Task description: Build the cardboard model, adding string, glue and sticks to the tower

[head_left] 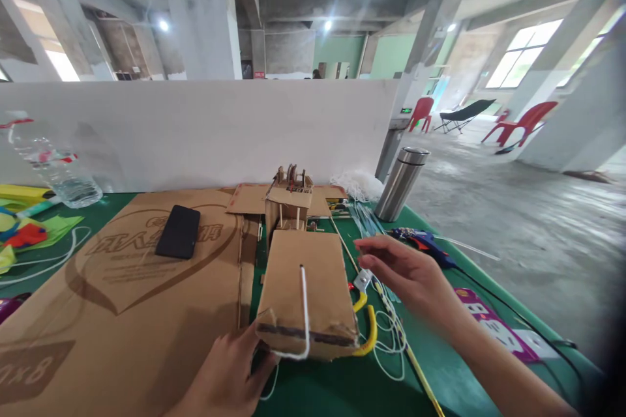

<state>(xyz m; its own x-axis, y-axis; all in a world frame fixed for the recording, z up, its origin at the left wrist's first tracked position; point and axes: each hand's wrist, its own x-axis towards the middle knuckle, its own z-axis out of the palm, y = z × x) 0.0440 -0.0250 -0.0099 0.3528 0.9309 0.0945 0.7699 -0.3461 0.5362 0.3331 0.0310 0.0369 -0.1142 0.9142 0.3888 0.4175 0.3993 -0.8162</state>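
Observation:
A cardboard box (313,280) sits in front of me on the green table, with a small hole in its top. White cord (305,303) comes out of the hole, runs over the near edge and passes close to my left hand (235,361). That hand grips the box's near left corner; some of its fingertips are hidden. My right hand (401,270) hovers right of the box, fingers stretched and slightly bent, with nothing visible in them. Below it lie yellow-handled pliers or scissors (369,332) and loose white string (396,352). Behind the box stands a cardboard structure with wheel-like parts (292,179).
A large cardboard sheet (122,300) carrying a black phone (178,232) covers the left side. At right are a steel flask (402,184), a blue glue gun (425,244) with its cable, and a purple power strip (493,326). A water bottle (59,169) stands far left.

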